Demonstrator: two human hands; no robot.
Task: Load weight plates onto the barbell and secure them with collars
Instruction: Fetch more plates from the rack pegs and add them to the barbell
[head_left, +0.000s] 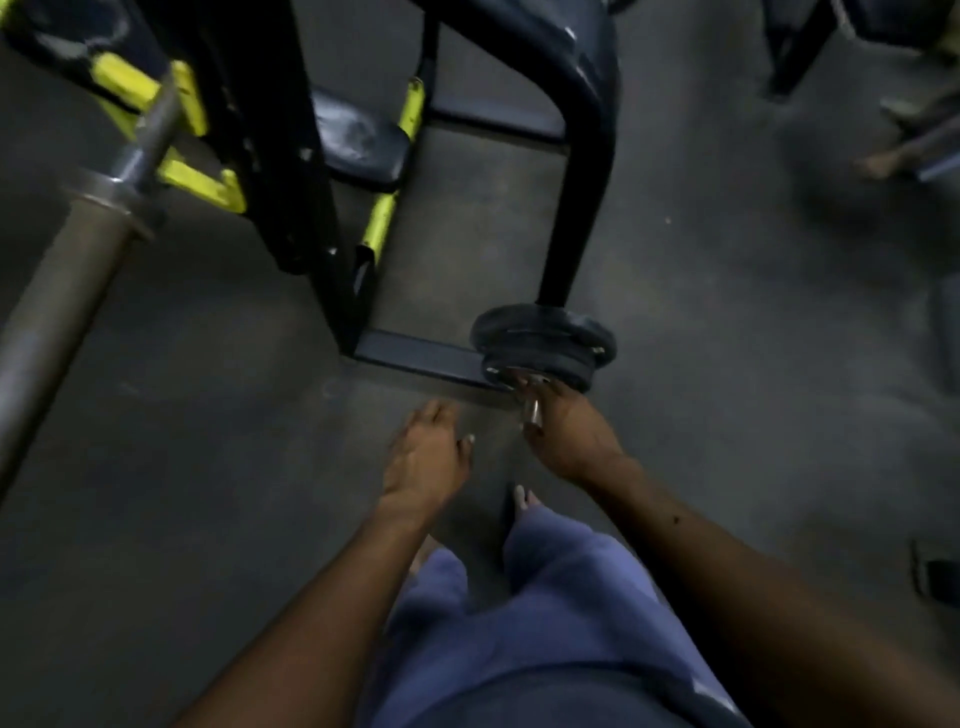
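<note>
A grey steel barbell (67, 291) runs diagonally at the far left, its bare sleeve resting in a yellow hook (171, 104) of the rack. Low on the rack's frame, two dark weight plates (545, 338) sit stacked on a storage peg (531, 410). My right hand (566, 436) reaches down to them, its fingers on the lower edge of the nearer plate around the shiny peg end. My left hand (426, 457) hangs just left of the plates with fingers loosely curled and holds nothing. No collar is visible.
The black and yellow bench rack (291, 156) with a dark padded seat (358, 140) fills the upper middle. Its base bar (415, 353) lies on the grey rubber floor (208, 467). More dark equipment stands at the upper right. My blue-trousered legs are below.
</note>
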